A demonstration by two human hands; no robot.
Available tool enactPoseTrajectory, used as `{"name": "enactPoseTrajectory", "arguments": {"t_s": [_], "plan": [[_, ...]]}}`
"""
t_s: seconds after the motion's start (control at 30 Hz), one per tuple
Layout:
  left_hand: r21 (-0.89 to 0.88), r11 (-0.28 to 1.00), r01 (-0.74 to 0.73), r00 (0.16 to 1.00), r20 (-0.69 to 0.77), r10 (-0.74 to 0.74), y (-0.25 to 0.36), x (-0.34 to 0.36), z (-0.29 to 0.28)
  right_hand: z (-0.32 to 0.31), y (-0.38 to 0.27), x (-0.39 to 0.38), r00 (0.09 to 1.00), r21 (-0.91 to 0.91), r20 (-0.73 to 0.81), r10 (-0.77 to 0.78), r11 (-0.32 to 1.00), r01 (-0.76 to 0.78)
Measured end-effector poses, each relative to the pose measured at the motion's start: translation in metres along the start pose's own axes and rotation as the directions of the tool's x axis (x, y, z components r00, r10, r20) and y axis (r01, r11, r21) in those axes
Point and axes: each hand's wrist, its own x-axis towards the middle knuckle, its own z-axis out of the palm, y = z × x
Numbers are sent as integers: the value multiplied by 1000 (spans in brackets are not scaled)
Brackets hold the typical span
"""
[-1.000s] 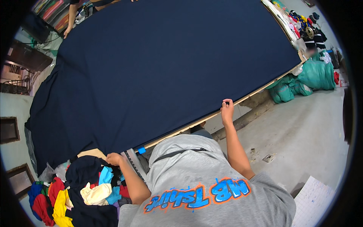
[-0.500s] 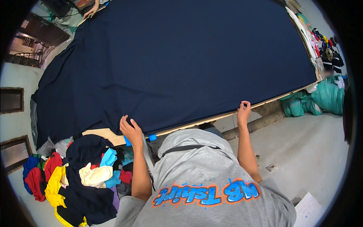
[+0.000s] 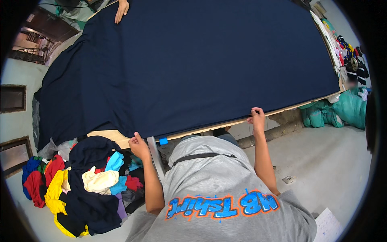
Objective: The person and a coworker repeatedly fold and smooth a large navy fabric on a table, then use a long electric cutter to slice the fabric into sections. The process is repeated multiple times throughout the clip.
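Observation:
A wide sheet of dark navy fabric [image 3: 201, 68] covers the table, smooth over the middle and right, with soft folds toward the left. My left hand [image 3: 139, 146] is closed on the fabric's near edge, beside the pale wooden tabletop [image 3: 111, 137] that shows at the left. Farther right, my right hand [image 3: 257, 119] pinches the same near edge between thumb and fingers. At the far left side, another person's hand [image 3: 121, 11] lies on the fabric with fingers stretched out.
A heap of coloured cloth pieces [image 3: 100, 181] lies on the floor at my left, close to a grey metal bar [image 3: 155, 157] and a blue fitting [image 3: 163, 141]. Green bags [image 3: 348, 109] stand beyond the table's right end. A written paper sheet [image 3: 327, 226] is at lower right.
My left hand has gone from spread fingers to a closed grip and moved slightly nearer me. Folds near it have flattened. The other person's hand has come right, onto the fabric.

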Motion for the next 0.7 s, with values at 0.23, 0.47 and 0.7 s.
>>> {"name": "enactPoseTrajectory", "arguments": {"t_s": [0.23,0.47,0.7], "plan": [[-740,599,306,945,160,-286,-23,46,11,64,-32,-36,935,-114,323,145,987,-113],[-584,809,71,995,-21,-102,-55,31,-6,68,-34,-62,917,-88,382,116,992,-89],[-512,840,178,984,109,-143,-64,45,-5,67,-29,-51,893,-204,421,157,976,-76]]}}
